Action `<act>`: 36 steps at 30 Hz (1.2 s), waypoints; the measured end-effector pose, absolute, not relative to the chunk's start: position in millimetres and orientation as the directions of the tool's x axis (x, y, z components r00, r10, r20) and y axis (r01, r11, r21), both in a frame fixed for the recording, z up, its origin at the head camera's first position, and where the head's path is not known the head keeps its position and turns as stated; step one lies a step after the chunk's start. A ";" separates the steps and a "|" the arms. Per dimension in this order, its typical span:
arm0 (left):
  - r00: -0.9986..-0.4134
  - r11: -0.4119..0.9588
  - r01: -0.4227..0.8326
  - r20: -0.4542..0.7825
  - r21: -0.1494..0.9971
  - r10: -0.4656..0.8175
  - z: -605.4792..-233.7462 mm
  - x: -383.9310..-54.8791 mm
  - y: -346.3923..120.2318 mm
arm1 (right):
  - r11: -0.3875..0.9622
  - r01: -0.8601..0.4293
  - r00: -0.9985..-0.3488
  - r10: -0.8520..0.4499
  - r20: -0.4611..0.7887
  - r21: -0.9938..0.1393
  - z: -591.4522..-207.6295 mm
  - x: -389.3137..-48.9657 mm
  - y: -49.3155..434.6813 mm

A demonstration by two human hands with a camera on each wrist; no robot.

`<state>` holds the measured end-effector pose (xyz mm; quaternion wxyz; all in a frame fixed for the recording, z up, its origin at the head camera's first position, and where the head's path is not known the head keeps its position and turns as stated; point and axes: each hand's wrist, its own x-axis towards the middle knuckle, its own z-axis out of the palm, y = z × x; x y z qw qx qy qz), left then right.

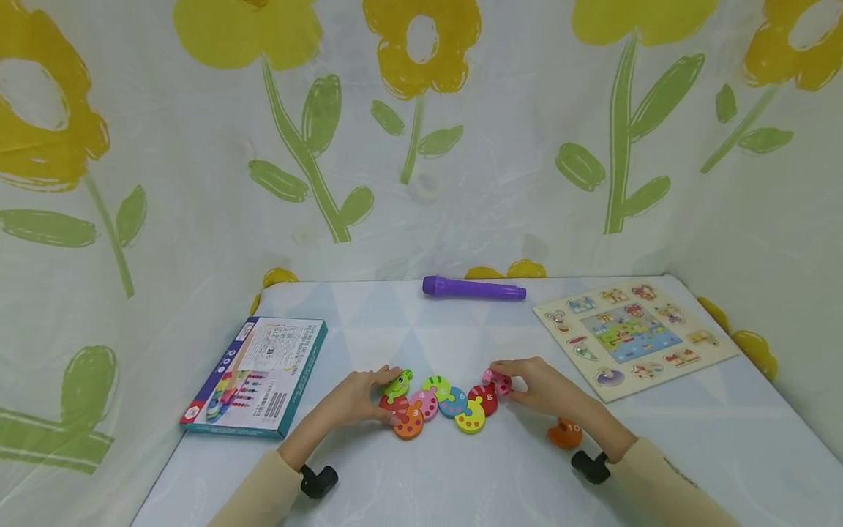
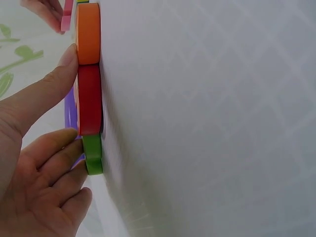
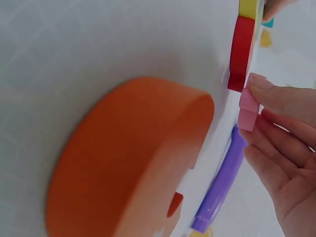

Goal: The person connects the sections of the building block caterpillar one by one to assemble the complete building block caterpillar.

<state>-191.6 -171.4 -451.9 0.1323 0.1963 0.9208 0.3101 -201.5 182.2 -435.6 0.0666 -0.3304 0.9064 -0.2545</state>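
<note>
A row of joined, numbered wooden puzzle pieces makes a wavy caterpillar [image 1: 453,402] on the table, with a smiling green head piece [image 1: 396,385] at its left end. My left hand [image 1: 358,395] holds that end, thumb by the orange piece [image 2: 89,34] and red piece [image 2: 89,98], fingers at the green head. At the other end my right hand [image 1: 536,380] pinches a pink puzzle piece [image 3: 248,106] between thumb and fingers, right beside the dark red piece [image 3: 241,52]. A loose orange puzzle piece [image 1: 565,433] lies below my right wrist.
A boxed toy [image 1: 257,377] lies at the left, and a picture puzzle board [image 1: 635,337] at the right. Along the back edge is a purple tube [image 1: 474,288]. Flower-printed curtains [image 1: 461,205] surround the table.
</note>
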 end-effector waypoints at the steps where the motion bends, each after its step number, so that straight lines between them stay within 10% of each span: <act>1: -0.888 0.730 0.281 -0.120 0.623 0.444 -451.6 -191.6 -171.6 | 0.654 -0.563 -0.772 -0.634 0.041 -0.505 -435.3 -201.7 181.5; 36: -0.888 0.744 0.282 -0.129 0.606 0.441 -451.3 -192.1 -171.2 | 0.674 -0.570 -0.752 -0.659 -0.033 -0.469 -436.1 -205.9 175.6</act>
